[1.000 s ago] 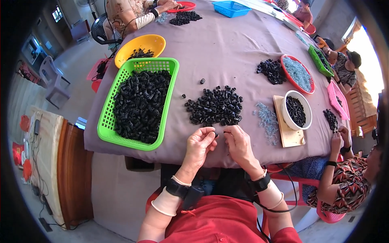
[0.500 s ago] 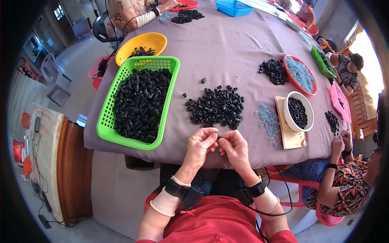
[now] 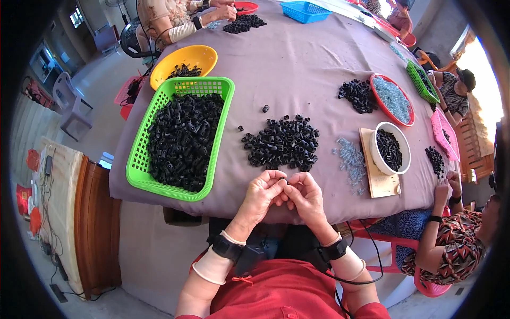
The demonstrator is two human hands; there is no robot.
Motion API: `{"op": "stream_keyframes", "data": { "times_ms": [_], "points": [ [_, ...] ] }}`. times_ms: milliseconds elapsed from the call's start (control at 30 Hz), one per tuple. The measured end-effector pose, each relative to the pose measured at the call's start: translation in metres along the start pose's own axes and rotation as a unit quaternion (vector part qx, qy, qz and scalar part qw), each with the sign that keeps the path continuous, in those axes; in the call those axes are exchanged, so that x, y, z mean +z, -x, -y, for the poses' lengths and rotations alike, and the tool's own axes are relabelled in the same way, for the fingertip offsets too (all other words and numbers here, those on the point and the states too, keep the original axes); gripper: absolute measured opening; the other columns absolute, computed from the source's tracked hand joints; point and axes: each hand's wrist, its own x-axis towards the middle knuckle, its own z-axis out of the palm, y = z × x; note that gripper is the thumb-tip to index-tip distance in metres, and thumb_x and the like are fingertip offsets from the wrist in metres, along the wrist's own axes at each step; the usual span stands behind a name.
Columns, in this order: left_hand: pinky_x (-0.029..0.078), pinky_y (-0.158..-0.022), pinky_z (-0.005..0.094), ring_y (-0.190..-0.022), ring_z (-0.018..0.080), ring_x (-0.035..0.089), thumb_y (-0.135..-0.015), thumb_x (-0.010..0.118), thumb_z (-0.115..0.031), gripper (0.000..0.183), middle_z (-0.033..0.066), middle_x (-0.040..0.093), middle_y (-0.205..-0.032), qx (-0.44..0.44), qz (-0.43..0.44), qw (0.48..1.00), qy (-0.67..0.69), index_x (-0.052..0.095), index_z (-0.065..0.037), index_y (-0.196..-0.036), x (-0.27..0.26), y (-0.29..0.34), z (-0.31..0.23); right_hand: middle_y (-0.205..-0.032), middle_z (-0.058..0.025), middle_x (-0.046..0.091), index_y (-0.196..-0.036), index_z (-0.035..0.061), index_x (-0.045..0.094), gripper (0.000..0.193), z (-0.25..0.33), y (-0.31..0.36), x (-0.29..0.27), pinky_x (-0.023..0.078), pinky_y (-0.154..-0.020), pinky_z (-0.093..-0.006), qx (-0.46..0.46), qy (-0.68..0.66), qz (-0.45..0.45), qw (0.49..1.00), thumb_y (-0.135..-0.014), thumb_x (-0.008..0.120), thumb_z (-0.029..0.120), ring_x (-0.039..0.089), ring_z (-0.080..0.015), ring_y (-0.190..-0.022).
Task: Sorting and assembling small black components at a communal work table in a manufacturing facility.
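Note:
My left hand (image 3: pixel 264 192) and my right hand (image 3: pixel 306 196) meet over the table's near edge, fingers pinched together. Between the fingertips is a small black plastic piece (image 3: pixel 283 179), mostly covered, so its shape is hard to make out. Just beyond my hands lies a heap of small black ring-like plastic parts (image 3: pixel 281 142). To the left stands a green basket (image 3: pixel 226 114) filled with similar black parts. On the right, a white bowl (image 3: pixel 377 155) of thin black pieces rests on a wooden board (image 3: pixel 386 187), beside a scatter of clear small pieces (image 3: pixel 350 164).
A yellow bowl (image 3: pixel 204 55) stands behind the green basket. Farther right are a black pile (image 3: pixel 357 97) and a red tray (image 3: pixel 378 100) of clear pieces. A blue basket (image 3: pixel 305 11) sits at the far side. Other people work around the table; one sits close at right (image 3: pixel 451 247).
My hands have drawn closer together around the small black piece. At the far left, another person's hands have lifted and shifted slightly.

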Motion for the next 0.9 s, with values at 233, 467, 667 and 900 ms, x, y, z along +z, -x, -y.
{"op": "stream_keyframes", "data": {
  "times_ms": [233,467,667,900],
  "points": [
    [0.046,-0.053,0.0190,-0.058,0.0063,0.052,-0.089,0.058,-0.007,0.019,0.0024,0.060,-0.078,0.001,-0.013,1.000,0.022,0.049,-0.003,-0.106,-0.001,0.001,0.000,-0.072,-0.0020,0.059,-0.111,0.0011,0.051,0.021,0.004,-0.003,0.004,0.043,-0.049,-0.0181,-0.015,0.005,0.042,0.999,-0.090,0.054,0.006,0.055,-0.0054,-0.061],
    [0.050,-0.053,0.0257,-0.058,0.0100,0.052,-0.088,0.059,-0.008,0.024,0.0046,0.058,-0.077,-0.032,-0.002,0.997,0.073,0.045,-0.003,-0.107,-0.002,0.002,-0.005,-0.080,-0.0036,0.059,-0.117,0.0005,0.050,0.027,0.005,-0.010,-0.005,0.048,-0.056,-0.0199,0.009,0.050,0.121,0.991,-0.093,0.053,0.012,0.059,-0.0091,-0.069],
    [0.050,-0.051,0.0280,-0.058,0.0112,0.052,-0.088,0.060,-0.009,0.026,0.0049,0.058,-0.077,-0.021,0.010,0.996,0.089,0.045,-0.004,-0.109,-0.004,0.001,-0.002,-0.089,-0.0046,0.052,-0.109,0.0001,0.053,0.020,0.002,-0.008,0.003,0.047,-0.051,-0.0201,-0.045,0.068,0.096,0.992,-0.091,0.055,0.009,0.055,-0.0071,-0.063],
    [0.051,-0.052,0.0286,-0.060,0.0118,0.055,-0.087,0.061,-0.009,0.031,0.0048,0.059,-0.079,-0.037,0.034,0.996,0.077,0.044,-0.006,-0.113,-0.007,-0.002,-0.001,-0.097,-0.0058,0.046,-0.102,-0.0012,0.054,0.014,-0.006,-0.008,0.003,0.046,-0.049,-0.0199,-0.105,0.093,0.075,0.987,-0.091,0.053,0.008,0.054,-0.0076,-0.062]
  ]
}}
